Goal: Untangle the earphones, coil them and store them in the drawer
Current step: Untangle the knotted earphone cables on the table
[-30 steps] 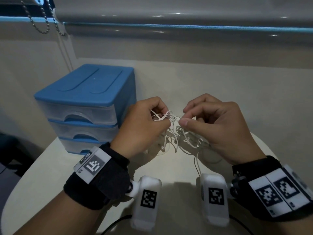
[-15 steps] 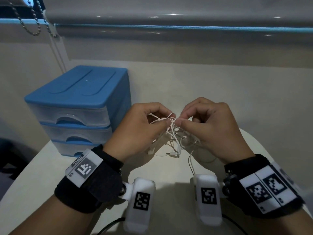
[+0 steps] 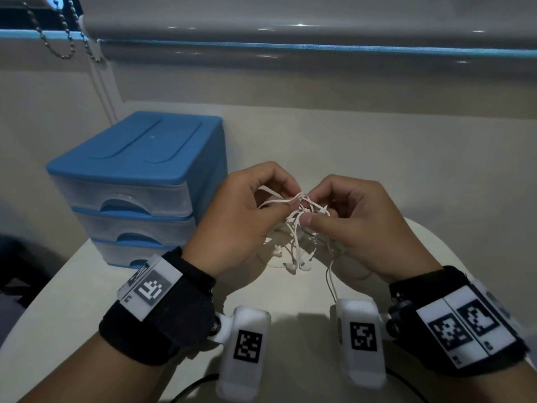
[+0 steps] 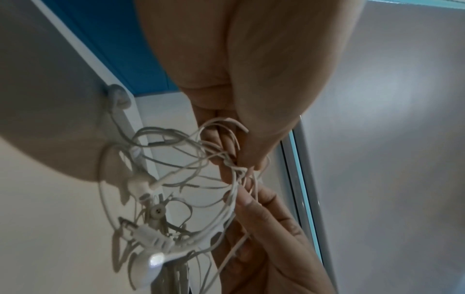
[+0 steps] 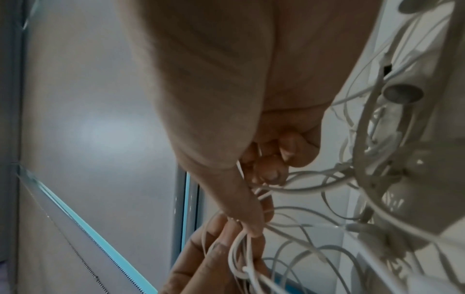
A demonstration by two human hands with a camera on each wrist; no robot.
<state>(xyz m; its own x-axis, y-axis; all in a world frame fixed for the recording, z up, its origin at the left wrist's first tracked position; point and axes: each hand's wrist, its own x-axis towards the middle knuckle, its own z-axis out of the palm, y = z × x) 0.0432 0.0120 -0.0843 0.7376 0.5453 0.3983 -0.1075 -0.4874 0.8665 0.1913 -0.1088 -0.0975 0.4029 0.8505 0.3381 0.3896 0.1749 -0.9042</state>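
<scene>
While I pinch the earphones [image 3: 296, 225] between left hand [image 3: 241, 222] and right hand [image 3: 357, 222], the knot sits between my fingertips above the bench [image 3: 290, 295]; buds dangle straight below.

It looks like a home room: a roller blind [image 3: 290, 16] with bead chain [image 3: 55, 39], and a small blue drawer unit [image 3: 136, 187] on a rounded bench [image 3: 87, 271].
</scene>
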